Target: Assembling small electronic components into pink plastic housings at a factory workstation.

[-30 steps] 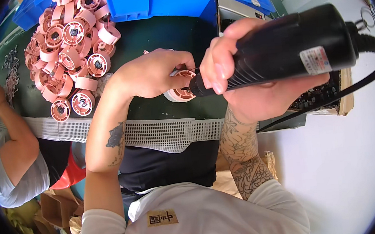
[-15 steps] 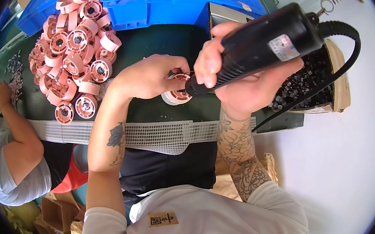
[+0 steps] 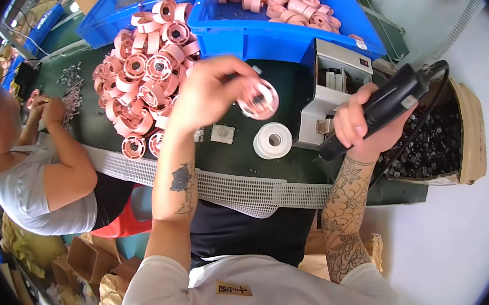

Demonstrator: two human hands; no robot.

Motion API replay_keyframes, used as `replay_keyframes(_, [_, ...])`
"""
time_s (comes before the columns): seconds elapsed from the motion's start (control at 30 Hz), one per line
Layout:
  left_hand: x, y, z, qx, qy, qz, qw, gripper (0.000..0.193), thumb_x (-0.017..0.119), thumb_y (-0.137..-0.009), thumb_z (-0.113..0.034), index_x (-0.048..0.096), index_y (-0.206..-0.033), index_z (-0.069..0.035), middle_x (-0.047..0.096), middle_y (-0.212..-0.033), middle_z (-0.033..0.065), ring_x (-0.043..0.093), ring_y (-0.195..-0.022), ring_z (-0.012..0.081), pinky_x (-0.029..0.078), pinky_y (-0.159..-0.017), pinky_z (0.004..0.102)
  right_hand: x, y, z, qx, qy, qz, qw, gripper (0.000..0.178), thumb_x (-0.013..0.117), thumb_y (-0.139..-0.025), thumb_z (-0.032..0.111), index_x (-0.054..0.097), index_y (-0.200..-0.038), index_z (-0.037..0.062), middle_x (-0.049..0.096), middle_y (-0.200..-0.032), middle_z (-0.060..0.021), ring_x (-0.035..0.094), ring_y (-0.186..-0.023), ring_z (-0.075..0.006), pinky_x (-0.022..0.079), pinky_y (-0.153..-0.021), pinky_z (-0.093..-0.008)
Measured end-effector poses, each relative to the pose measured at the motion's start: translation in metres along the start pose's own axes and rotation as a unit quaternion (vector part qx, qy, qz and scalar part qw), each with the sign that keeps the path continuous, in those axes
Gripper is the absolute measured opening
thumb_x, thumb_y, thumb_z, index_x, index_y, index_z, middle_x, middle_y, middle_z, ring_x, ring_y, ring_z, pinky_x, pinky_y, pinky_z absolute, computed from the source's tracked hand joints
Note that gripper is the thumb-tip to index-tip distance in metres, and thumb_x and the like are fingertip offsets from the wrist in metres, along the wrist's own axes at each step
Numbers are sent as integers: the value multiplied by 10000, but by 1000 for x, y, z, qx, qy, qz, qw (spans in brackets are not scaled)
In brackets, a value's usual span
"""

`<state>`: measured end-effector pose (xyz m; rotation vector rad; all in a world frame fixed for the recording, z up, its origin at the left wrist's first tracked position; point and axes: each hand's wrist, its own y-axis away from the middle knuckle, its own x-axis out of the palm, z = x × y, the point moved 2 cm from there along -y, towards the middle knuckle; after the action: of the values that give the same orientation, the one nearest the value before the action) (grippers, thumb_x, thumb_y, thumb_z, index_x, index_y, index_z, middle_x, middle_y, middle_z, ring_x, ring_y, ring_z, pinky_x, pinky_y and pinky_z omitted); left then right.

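Spool held high, driver idle.
Left hand (image 3: 209,94) fingers pinch the spool (image 3: 258,99) loosely; it may drop. Right hand (image 3: 360,126) grips the driver (image 3: 384,106).

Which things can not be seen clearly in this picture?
Head view:
- pink spool in the left hand: motion blur hides its detail.
- Tip of the black power tool: its end is too dark to read; the right hand covers its middle.
- Dark parts in the cardboard box: too small to tell.
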<state>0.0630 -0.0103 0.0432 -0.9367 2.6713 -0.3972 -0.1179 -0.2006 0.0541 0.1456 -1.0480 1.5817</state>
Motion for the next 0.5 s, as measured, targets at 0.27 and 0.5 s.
replay_keyframes(0.27, [-179, -5, -11, -14, -469, -468, 749, 292, 676, -815, -325, 708, -906, -50, 696, -809, 114, 675, -749, 244, 504, -696, 336, -3, -3, -3, 25, -6, 23, 999, 963, 258, -801, 820, 501, -1125, -53, 477, -594, -80, 397, -431, -190, 324, -387, -330])
replay_keyframes(0.5, [-200, -57, 3, -73, -583, -334, 737, 320, 627, -812, -313, 669, -1031, -83, 680, -993, 152, 648, -946, 327, 495, -836, 394, -4, -5, -4, 13, -59, 26, 998, 1001, 267, -793, 824, 473, -1123, -99, 502, -639, -92, 449, -447, -161, 379, -420, -305])
